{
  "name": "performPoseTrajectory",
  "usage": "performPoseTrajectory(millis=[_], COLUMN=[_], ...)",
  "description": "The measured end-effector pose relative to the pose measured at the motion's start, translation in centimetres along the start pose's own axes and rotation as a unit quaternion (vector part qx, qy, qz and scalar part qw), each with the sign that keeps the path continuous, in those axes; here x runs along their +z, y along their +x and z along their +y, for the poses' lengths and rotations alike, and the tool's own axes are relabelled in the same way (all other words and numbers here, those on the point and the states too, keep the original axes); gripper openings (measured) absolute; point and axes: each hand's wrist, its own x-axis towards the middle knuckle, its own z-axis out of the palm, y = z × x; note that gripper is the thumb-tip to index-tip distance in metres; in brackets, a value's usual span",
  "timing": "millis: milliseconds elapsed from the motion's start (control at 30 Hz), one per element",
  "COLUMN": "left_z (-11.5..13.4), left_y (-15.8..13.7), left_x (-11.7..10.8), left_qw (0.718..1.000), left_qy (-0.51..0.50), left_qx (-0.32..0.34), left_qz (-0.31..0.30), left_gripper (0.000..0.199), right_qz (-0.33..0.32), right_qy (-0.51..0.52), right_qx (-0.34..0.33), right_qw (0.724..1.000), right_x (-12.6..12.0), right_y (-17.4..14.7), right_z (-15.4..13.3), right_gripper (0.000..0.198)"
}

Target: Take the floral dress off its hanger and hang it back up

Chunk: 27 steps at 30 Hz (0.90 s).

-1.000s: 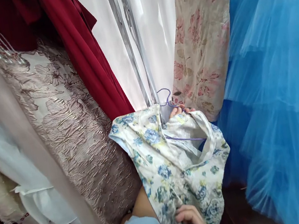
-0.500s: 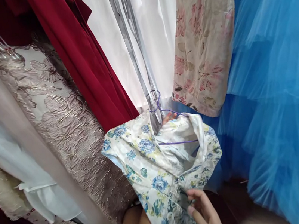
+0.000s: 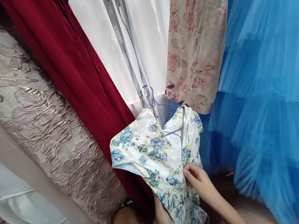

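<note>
A white dress with blue and yellow flowers (image 3: pixel 157 144) hangs on a thin purple wire hanger (image 3: pixel 167 104), its V-shaped opening facing me. My right hand (image 3: pixel 198 180) pinches the edge of that opening at its lower end, thumb and forefinger together. Beside the waist of the dress, on its left, is my left hand (image 3: pixel 164 217). Its fingers pass behind the cloth and are hidden, so their grip does not show. Below the hands the skirt falls in gathered folds.
A dark red garment (image 3: pixel 76 82) and a pink-gold brocade dress (image 3: pixel 44 113) hang on the left. To the right are a beige dress with pink flowers (image 3: pixel 195 44) and a layered blue tulle gown (image 3: pixel 268 70). Metal poles (image 3: pixel 125 47) stand before a white curtain (image 3: pixel 93 30).
The neckline was wide open and now lies narrower. Fingers seen behind it near the hanger are gone. My left hand now shows beside the waist; my right hand has moved up along the opening.
</note>
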Motion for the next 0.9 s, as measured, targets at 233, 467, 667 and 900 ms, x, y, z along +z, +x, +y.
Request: performPoseTrajectory(millis=[233,467,667,900], left_z=[0.4,-0.6,-0.5,1.2], left_y=[0.5,-1.7,-2.4,-1.8], left_x=[-2.3,1.0,2.0,2.1], left_qw=[0.923,0.924,0.926,0.871], left_qy=[0.254,0.337,0.329,0.428], left_qx=[0.212,0.142,0.158,0.142], left_qz=[0.199,-0.109,-0.095,-0.193], left_gripper=[0.059,0.018,0.025,0.017], right_qz=[-0.023,-0.063,-0.066,-0.021], right_qy=[0.024,0.046,0.070,0.085], right_qx=[0.079,0.071,0.108,0.014], right_qw=[0.996,0.994,0.990,0.996], right_x=[0.5,1.1,0.5,0.5], right_y=[-1.8,-3.4,-3.2,4.2], right_z=[1.0,-0.7,-1.3,-6.8], right_gripper=[0.043,0.042,0.043,0.037])
